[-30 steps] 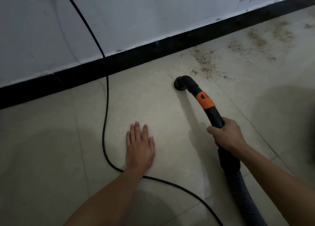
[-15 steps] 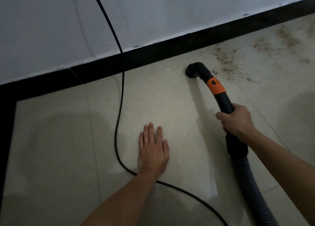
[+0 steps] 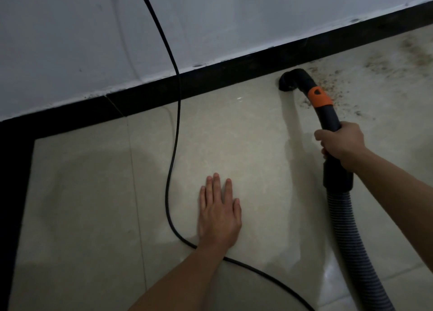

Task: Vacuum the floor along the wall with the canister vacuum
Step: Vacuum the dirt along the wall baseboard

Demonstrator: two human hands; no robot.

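You are gripping the vacuum wand [image 3: 328, 118] in your right hand [image 3: 341, 143], angling its nozzle [image 3: 289, 83] at upper right against the baseboard [image 3: 210, 81] toward debris [image 3: 332, 88], while your flat, empty left hand [image 3: 219, 213] is bracing you at centre.

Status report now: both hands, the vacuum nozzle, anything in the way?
Left hand flat on floor, open. Right hand shut on vacuum tube. Nozzle down by baseboard, dirt just right of it. Black cord under left wrist.
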